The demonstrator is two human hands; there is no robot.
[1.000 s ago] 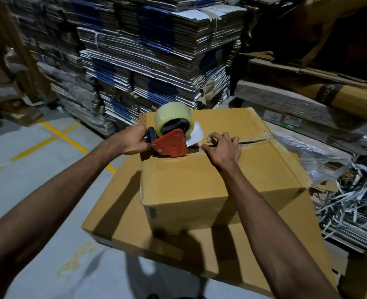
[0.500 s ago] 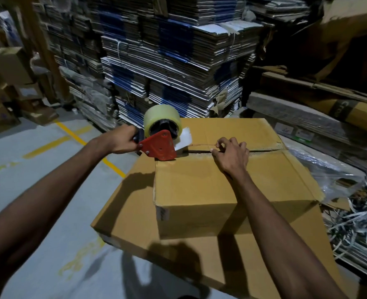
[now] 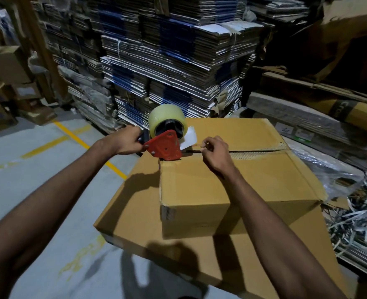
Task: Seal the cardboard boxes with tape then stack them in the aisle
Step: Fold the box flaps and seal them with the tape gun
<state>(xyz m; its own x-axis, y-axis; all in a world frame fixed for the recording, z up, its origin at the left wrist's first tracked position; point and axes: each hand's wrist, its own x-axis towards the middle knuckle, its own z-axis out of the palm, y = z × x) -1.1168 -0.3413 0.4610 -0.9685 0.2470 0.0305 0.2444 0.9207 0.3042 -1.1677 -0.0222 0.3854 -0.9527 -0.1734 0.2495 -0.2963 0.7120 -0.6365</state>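
A brown cardboard box [image 3: 232, 182] sits on top of a larger flat box [image 3: 178, 251]. Its top flaps meet at a seam that gapes slightly toward the right. My left hand [image 3: 126, 142] grips the black handle of a red tape dispenser [image 3: 165, 146] carrying a clear tape roll [image 3: 165, 119]. The dispenser's nose rests at the left end of the seam. My right hand [image 3: 216, 154] is on the seam just right of the dispenser, fingers curled and pinching at the white tape tab [image 3: 189, 138].
Tall stacks of flattened cartons [image 3: 167, 61] stand behind the boxes. Loose boxes [image 3: 7, 67] lie at the far left. Yellow lines [image 3: 87, 147] cross the grey floor. Plastic wrap and cut strapping [image 3: 355, 212] pile up on the right.
My right hand slid left along the seam to the dispenser and now pinches at the tape tab. The dispenser stays at the seam's left end. The view has moved in closer.
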